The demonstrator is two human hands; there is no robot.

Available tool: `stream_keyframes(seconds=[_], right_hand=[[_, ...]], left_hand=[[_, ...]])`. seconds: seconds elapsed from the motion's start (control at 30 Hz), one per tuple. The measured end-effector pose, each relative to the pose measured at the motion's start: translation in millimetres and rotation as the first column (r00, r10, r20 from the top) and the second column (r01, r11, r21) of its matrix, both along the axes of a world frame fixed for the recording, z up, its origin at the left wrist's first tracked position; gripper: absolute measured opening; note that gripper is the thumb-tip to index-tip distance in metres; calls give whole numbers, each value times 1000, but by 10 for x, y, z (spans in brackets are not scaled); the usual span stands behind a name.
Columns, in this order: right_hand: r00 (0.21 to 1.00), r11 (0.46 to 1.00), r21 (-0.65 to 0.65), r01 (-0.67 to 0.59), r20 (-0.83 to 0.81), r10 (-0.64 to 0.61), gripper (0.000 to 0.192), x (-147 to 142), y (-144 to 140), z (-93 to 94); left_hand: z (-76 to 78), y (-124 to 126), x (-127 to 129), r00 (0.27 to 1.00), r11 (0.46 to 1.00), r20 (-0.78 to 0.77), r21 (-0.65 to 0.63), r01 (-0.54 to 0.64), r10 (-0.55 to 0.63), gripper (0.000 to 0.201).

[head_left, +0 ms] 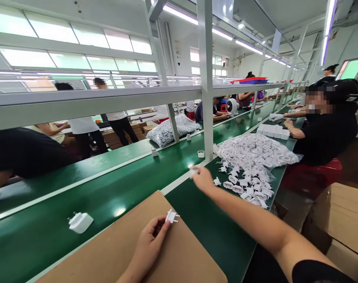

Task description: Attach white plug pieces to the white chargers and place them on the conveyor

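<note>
My left hand [151,237] rests on a brown cardboard sheet [114,251] and pinches a small white plug part [172,216] with metal prongs. My right hand [201,179] is stretched out over the green bench and holds a small white part [193,170] at its fingertips, close to the conveyor's edge. Just right of that hand lies a heap of several loose white plug parts [249,188] spilling from a clear plastic bag [255,151].
A white plug housing [80,222] lies on the green conveyor belt [108,188], with more small white pieces [200,154] further along. A white frame post [207,98] stands ahead. A person in black [326,129] sits at right; cardboard boxes [344,216] stand beside me.
</note>
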State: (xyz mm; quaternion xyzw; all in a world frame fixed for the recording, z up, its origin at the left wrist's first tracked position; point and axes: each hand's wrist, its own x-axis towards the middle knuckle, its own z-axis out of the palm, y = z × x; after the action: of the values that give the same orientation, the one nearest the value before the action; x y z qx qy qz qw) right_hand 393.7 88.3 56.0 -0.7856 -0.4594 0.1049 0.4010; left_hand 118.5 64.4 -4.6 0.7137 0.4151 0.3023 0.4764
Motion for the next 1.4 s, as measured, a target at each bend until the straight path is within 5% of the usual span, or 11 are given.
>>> stream_keyframes(seconds=[0.17, 0.3, 0.5, 0.73, 0.97, 1.13, 1.27, 1.33, 1.4], right_hand=[[935, 952, -99, 289, 242, -259, 45, 1174, 249, 344], [901, 913, -288, 288, 404, -157, 37, 1774, 269, 241], [852, 843, -460, 279, 523, 3, 33, 2096, 141, 79], [820, 744, -590, 314, 563, 100, 36, 2248, -179, 223], [847, 702, -634, 323, 525, 83, 34, 2047, -451, 471], [837, 830, -506, 233, 539, 93, 44, 1512, -579, 675], [780, 926, -364, -100, 549, 300, 51, 648, -683, 545], [684, 840, -284, -462, 489, 541, 48, 169, -719, 349], [621, 725, -165, -669, 410, 667, 56, -249, -725, 110]], left_hand=[[-2, 10, 43, 1000, 1000, -25, 14, 4, -3, 62], [-3, 22, 42, 1000, 1000, -22, 14, 4, -3, 61], [7, 10, -2, 1000, 1000, -26, -6, 7, -7, 59], [-61, 42, -31, 997, 997, -5, 1, 78, -78, 57], [-3, 6, -30, 995, 995, 16, 9, 97, -97, 60], [-1, 12, -23, 993, 995, 106, -80, 56, -47, 64], [1, 30, -9, 985, 996, 161, -81, -41, 54, 68], [36, 24, -2, 977, 995, 198, -81, -61, 76, 69], [78, 21, -2, 965, 994, 252, -90, -53, 74, 68]])
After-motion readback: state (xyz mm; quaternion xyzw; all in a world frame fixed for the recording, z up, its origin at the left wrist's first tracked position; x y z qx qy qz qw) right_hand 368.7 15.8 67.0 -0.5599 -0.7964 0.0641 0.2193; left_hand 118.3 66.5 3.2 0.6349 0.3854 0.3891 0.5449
